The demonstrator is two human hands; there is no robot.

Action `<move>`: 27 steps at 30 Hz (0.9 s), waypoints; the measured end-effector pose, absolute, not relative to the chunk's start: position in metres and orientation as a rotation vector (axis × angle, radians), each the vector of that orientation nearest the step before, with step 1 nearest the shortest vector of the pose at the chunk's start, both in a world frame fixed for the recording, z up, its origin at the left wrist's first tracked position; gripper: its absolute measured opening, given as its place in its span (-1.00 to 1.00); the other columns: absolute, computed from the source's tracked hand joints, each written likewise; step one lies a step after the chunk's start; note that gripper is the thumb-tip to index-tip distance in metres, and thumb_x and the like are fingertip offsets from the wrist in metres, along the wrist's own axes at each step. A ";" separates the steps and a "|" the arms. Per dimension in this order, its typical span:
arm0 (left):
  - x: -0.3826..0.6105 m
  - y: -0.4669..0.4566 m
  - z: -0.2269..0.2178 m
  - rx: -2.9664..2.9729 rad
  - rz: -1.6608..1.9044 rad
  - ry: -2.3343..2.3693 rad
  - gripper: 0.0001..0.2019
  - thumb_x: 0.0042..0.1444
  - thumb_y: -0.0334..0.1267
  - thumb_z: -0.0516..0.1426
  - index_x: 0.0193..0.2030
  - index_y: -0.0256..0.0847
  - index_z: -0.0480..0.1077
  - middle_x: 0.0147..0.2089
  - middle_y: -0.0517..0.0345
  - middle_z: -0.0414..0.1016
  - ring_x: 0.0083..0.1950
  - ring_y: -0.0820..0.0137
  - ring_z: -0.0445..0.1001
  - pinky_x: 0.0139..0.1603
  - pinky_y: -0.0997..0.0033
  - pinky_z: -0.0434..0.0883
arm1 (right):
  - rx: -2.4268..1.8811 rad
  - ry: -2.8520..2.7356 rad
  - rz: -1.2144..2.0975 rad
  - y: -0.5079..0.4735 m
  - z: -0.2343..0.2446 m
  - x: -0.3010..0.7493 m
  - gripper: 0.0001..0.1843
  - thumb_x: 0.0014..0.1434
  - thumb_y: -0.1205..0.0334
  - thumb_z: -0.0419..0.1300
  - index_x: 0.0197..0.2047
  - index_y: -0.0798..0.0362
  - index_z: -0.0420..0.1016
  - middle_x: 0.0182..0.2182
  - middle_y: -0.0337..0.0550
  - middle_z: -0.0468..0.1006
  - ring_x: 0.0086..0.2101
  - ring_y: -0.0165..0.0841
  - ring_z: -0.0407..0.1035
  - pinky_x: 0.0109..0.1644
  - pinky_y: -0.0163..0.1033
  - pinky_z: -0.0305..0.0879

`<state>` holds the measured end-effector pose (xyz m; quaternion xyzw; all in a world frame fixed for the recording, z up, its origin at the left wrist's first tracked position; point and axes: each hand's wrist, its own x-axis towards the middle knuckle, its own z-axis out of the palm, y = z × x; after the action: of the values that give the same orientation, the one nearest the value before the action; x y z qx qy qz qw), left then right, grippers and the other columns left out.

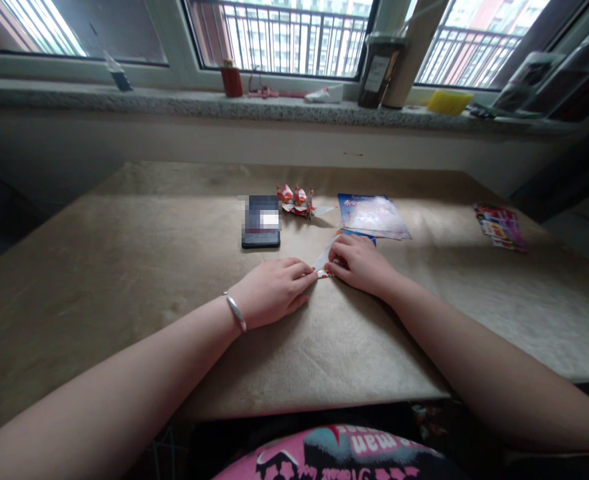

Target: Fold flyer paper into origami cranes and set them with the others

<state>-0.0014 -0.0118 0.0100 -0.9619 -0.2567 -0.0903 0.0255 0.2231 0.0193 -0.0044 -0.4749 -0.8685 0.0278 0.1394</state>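
Note:
A small piece of folded paper, white with red and patterned edges, lies on the table between my hands. My left hand, with a silver bracelet at the wrist, lies low on the table. Its fingers are stretched out and the fingertips touch the paper's left corner. The fingers of my right hand are curled and pressed together on the paper's right side, covering part of it. Just beyond that hand shows a blue edge of paper.
Folded red-and-white paper pieces stand beside a dark phone, its screen blurred. Behind my right hand is a stack of blue-and-pink sheets. Colourful packets lie far right. The windowsill holds a red container and a dark jar.

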 end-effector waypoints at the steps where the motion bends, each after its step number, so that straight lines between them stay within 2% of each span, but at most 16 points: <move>1: -0.001 -0.012 0.010 -2.975 -0.284 -0.797 -0.64 0.21 -0.26 0.07 0.12 -0.32 0.32 0.04 -0.10 0.44 0.06 0.20 0.40 0.04 0.17 0.43 | -1.372 -2.509 0.084 0.019 -0.005 0.223 -0.82 0.17 0.11 0.13 -0.33 0.04 0.43 -0.22 -0.09 0.46 -0.17 -0.23 0.31 -0.08 -0.16 0.09; 14: -0.009 -0.010 0.009 -2.977 -0.236 -0.780 -0.61 0.21 -0.24 0.08 0.17 -0.26 0.32 0.16 -0.02 0.40 0.15 0.22 0.35 0.16 0.21 0.36 | -1.391 -2.497 0.087 0.018 -0.005 0.224 -0.83 0.16 0.12 0.15 -0.33 0.04 0.44 -0.24 -0.10 0.48 -0.20 -0.24 0.31 -0.10 -0.17 0.10; 22: -0.012 -0.009 0.015 -2.980 -0.218 -0.754 -0.66 0.21 -0.25 0.06 0.10 -0.28 0.40 0.07 -0.03 0.48 0.06 0.24 0.43 0.09 0.22 0.40 | -1.386 -2.498 0.031 0.017 -0.006 0.226 -0.82 0.16 0.09 0.16 -0.33 0.03 0.43 -0.23 -0.11 0.48 -0.20 -0.23 0.31 -0.09 -0.15 0.11; 25: -0.013 -0.008 0.013 -3.014 -0.242 -0.768 -0.64 0.20 -0.27 0.08 0.12 -0.26 0.37 0.10 -0.01 0.46 0.07 0.25 0.43 0.09 0.24 0.41 | -1.363 -2.526 -0.152 0.011 -0.005 0.224 -0.81 0.18 0.09 0.14 -0.33 0.03 0.43 -0.25 -0.10 0.49 -0.19 -0.22 0.29 0.01 -0.10 0.09; 27: -0.014 -0.007 0.012 -3.020 -0.253 -0.770 -0.65 0.19 -0.28 0.09 0.12 -0.25 0.37 0.11 -0.01 0.45 0.07 0.26 0.42 0.09 0.25 0.41 | -1.321 -2.546 -0.305 0.007 -0.004 0.221 -0.80 0.22 0.12 0.09 -0.32 0.04 0.44 -0.27 -0.09 0.49 -0.18 -0.21 0.29 0.14 -0.05 -0.01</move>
<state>-0.0137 -0.0074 0.0125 -0.9658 -0.2462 -0.0809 0.0075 0.2206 0.0071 -0.0039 -0.4542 -0.8754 -0.1048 0.1281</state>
